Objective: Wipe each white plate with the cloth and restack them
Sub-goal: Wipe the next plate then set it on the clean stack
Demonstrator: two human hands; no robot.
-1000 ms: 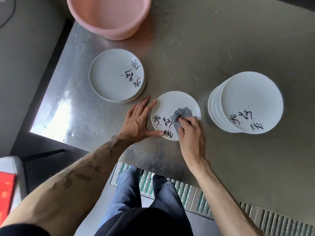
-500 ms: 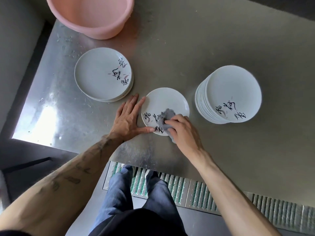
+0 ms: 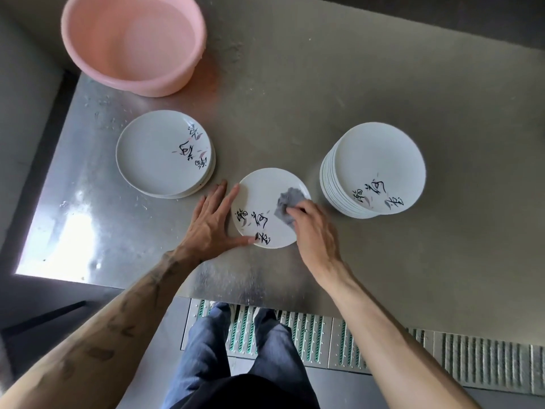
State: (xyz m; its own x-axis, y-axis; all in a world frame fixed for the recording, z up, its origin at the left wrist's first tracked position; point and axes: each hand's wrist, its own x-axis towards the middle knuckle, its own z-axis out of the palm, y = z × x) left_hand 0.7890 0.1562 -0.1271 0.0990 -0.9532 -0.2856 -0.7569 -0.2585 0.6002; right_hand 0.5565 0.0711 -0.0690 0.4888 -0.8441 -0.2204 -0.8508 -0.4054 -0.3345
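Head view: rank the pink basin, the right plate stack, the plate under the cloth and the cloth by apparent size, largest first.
1. pink basin, though cropped at the top
2. right plate stack
3. plate under the cloth
4. cloth, partly hidden by the hand

Steel table [image 3: 295,98], pink basin [image 3: 132,39], short stack [image 3: 153,154], tall stack [image 3: 377,160], plate [image 3: 265,196]

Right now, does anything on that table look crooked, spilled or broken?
Nothing much. Small whitish flecks dot the metal table between the pink basin and the short stack of plates; water or scuffs, I can't tell. The tall stack seems to lean, likely just the wide lens. No chips show.
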